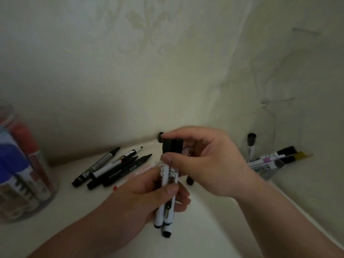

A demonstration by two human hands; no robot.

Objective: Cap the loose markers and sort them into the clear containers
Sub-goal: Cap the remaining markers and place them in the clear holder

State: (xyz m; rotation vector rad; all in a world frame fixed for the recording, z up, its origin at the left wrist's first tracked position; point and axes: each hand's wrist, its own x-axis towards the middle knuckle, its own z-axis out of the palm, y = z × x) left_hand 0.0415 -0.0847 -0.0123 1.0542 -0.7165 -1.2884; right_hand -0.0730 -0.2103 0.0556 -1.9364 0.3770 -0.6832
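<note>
Fingers sit mid-table, close in front of the wall, so there is little room behind them. A black cap lies at the wall foot just beyond.

Left of fingers: pile of loose markers fanned toward the wall, its near end reaching the left hand. Further left is a bare table strip, then the jar, packed with markers.

Right of fingers: container in the corner, markers leaning out leftward, side wall close behind it. A small black piece lies under the right hand.

Nearer than fingers: held markers stick out downward. Bare table lies between the forearms and left of the left one.
</note>
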